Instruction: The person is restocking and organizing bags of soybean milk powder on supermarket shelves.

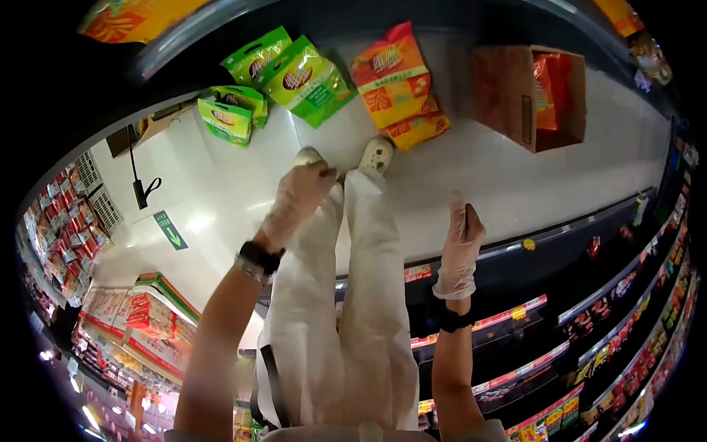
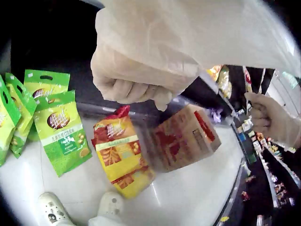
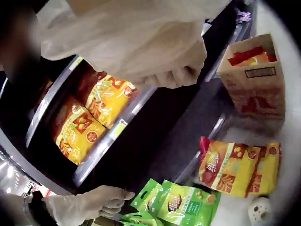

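Both hands wear thin translucent gloves, and nothing shows in either one. My left hand [image 1: 303, 195] hangs over the legs and shoes, its fingers loosely curled; in the left wrist view its knuckles fill the upper middle. Off to the right, my right hand [image 1: 460, 254] is held in the air with loosely curled fingers, beside the shelving. On the floor beyond the feet lie several green snack bags [image 1: 309, 85]. Two yellow-orange bags [image 1: 390, 81] overlap right of them. Farther right stands an open cardboard box [image 1: 504, 96] with red-orange bags [image 1: 549, 88] inside.
A dark shelf unit [image 3: 178, 127] rises beyond the bags, with more yellow bags [image 3: 110, 101] on its shelf. Stocked shelves [image 1: 515, 317] run along the right. A floor sign [image 1: 171, 230] with a green arrow and stacked red packs [image 1: 158, 324] are on the left.
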### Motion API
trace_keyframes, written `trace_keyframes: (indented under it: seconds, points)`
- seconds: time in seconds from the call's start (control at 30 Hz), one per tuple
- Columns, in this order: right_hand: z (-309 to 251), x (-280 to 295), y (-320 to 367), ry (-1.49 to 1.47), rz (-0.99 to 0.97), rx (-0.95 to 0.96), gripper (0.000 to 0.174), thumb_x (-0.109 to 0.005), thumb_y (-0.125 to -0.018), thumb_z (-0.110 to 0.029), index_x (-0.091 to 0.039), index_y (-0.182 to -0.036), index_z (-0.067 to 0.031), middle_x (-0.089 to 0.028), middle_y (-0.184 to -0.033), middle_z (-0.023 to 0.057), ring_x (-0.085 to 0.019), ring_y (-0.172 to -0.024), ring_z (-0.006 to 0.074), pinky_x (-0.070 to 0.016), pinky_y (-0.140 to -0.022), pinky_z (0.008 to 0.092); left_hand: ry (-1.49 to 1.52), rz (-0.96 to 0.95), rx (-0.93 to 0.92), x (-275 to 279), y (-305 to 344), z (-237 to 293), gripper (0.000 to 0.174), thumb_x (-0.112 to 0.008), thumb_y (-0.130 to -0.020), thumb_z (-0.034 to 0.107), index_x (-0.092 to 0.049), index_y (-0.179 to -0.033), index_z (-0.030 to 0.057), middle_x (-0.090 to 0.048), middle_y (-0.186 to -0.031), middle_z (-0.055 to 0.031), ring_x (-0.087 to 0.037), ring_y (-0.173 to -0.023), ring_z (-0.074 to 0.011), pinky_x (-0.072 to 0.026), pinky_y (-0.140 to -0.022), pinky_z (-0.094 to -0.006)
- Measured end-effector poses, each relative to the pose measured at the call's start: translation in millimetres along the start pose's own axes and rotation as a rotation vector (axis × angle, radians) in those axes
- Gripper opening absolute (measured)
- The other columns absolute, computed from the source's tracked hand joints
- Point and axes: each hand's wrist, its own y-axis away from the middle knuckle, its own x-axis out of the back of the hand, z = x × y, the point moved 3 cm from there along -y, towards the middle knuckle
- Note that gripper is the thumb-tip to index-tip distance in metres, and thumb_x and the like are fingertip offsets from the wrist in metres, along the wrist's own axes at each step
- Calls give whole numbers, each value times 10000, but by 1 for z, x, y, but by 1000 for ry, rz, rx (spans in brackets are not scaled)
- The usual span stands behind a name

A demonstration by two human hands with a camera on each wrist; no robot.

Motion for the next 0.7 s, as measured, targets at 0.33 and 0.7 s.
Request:
trace_keyframes:
  seconds: [0.33, 0.7]
  points:
    - [72, -15, -48, 11, -83, -226, 357, -589, -877, -173, -397, -627, -5, -280, -575, 41, -255, -571, 104, -280, -483, 270, -169, -25, -250, -79, -81, -18, 308, -519, -849, 279, -563, -718, 4, -543, -639, -187, -550, -584, -301, -438, -550, -372]
    - [202, -78, -127, 143, -302, -325, 359, -542, -897, -299, -491, -708, 1, -421, -591, 82, -330, -551, 170, -356, -531, 313, -71, -327, 126, -135, -128, -53, 341, -491, -857, 336, -588, -893, 12, -620, -850, -217, -593, -817, -386, -468, -717, -441]
